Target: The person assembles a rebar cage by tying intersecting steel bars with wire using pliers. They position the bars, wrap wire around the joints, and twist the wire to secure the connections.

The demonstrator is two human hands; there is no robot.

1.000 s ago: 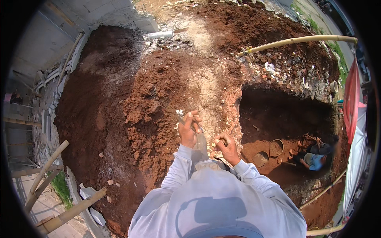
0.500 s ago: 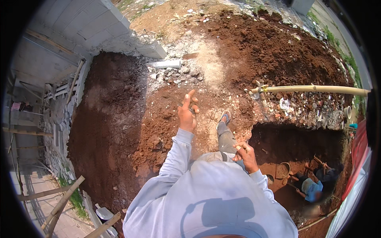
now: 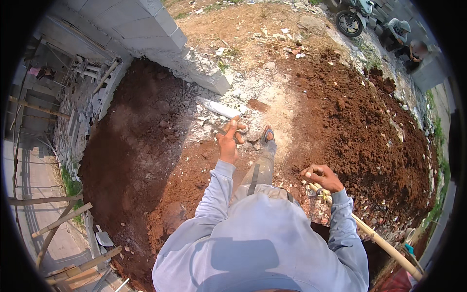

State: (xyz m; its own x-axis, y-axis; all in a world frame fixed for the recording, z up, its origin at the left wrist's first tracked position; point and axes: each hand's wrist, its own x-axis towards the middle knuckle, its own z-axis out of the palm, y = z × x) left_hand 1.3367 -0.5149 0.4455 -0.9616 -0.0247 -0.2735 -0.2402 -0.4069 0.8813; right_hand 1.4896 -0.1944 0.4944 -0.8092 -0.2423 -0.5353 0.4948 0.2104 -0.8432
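During an apparent carrying step mid-frame, our left hand [image 3: 228,142] grasped a thin tool [image 3: 213,126], we could not tell whether our curled right hand [image 3: 323,178] held anything, and advancing likely required firm footing.

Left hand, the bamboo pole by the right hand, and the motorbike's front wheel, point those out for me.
Left hand [image 3: 228,144], head view: middle of the hand.
Bamboo pole [image 3: 377,238], head view: partway along its length.
Wheel [image 3: 349,23], head view: near its hub.

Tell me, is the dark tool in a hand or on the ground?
In the left hand: the dark tool sticks out on the hand's left side.
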